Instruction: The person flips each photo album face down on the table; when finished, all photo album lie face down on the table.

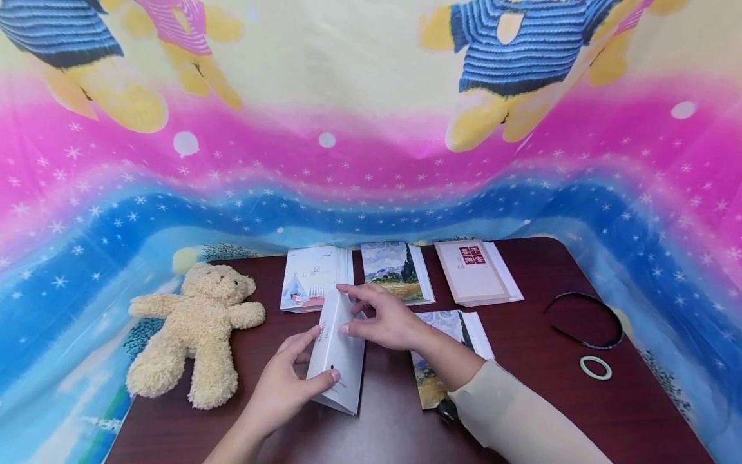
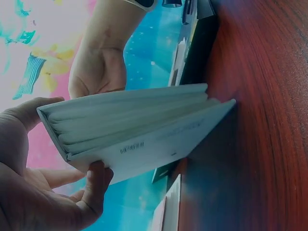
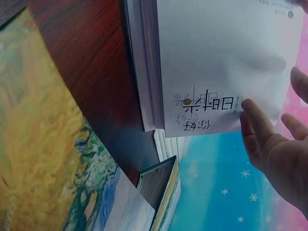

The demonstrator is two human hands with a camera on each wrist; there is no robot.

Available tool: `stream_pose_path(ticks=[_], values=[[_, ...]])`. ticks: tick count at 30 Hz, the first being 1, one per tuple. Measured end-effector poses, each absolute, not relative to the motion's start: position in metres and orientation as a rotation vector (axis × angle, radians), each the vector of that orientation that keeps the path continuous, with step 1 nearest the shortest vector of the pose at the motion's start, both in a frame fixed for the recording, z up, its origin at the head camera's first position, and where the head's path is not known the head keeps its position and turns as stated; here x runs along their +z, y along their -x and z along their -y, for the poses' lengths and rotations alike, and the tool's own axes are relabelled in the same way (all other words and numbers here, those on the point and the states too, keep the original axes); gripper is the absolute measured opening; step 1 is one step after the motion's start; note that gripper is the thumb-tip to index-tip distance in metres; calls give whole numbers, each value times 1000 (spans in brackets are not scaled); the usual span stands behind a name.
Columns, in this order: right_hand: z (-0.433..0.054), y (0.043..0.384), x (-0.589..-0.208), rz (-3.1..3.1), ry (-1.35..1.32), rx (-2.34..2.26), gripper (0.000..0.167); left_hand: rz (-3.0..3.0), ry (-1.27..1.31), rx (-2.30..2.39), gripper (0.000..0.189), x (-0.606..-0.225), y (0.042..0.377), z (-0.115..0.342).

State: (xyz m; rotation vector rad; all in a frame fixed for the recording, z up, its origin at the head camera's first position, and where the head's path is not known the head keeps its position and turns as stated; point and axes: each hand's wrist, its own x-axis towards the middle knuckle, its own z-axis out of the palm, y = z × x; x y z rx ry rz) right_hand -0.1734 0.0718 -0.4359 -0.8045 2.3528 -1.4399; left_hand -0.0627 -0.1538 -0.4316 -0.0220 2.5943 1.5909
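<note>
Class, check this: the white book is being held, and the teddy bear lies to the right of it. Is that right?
Not quite: the head view shows the teddy bear to the left of the white book, which is being held.

The held white rectangular book [image 1: 348, 359] bears black lettering [image 3: 221, 104]. The plush bear [image 1: 196, 322] is beige, the table [image 1: 551, 406] reddish-brown, the cloth backdrop [image 1: 371, 171] pink and blue with white snowflakes [image 1: 78, 249].
</note>
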Motion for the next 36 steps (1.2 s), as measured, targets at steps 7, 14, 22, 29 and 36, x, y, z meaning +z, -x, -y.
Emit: stream_pose_path(ticks=[7, 14, 22, 29, 36], values=[[-73, 171, -436, -2398, 796, -1421, 71, -2601, -46, 1618, 85, -430, 63, 148], [-74, 167, -435, -2431, 747, -1417, 72, -2650, -71, 1582, 93, -431, 63, 141], [-77, 164, -440, -2457, 731, -1471, 75, -2698, -60, 1582, 99, -435, 58, 129], [-82, 161, -442, -2405, 670, -1548, 76, -2683, -46, 1630, 106, -441, 55, 121], [-89, 156, -443, -2373, 636, -1615, 78, -2605, -76, 1712, 105, -445, 55, 114]])
